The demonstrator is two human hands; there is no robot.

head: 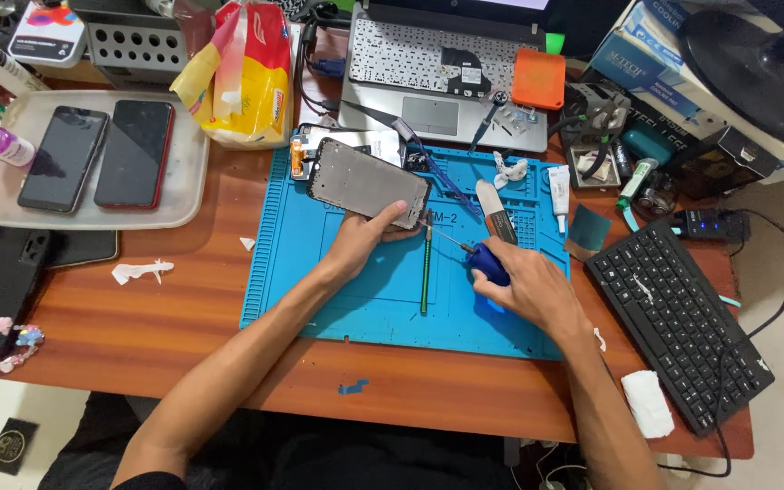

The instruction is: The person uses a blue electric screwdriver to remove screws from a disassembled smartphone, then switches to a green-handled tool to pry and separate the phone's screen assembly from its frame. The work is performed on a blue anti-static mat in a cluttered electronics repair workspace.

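On the blue repair mat [356, 299], toward its upper middle, lies an opened phone [367, 187], back side up with its grey inner frame showing. The left hand [360, 238] pinches the phone's lower right corner between thumb and fingers, steadying it against the mat. The right hand [524, 283], to the right of the phone, is curled shut around the blue handle of a small screwdriver [474, 256], whose thin shaft points toward that same corner. A green stick-like tool [426, 272] lies on the mat just below the phone.

The phone looks light, thin and stiff, yet fragile: with the cover off, its inner parts lie bare. It seems best held by its rigid outer edges and corners, as now. The smooth frame could slide on the mat under tool pressure.
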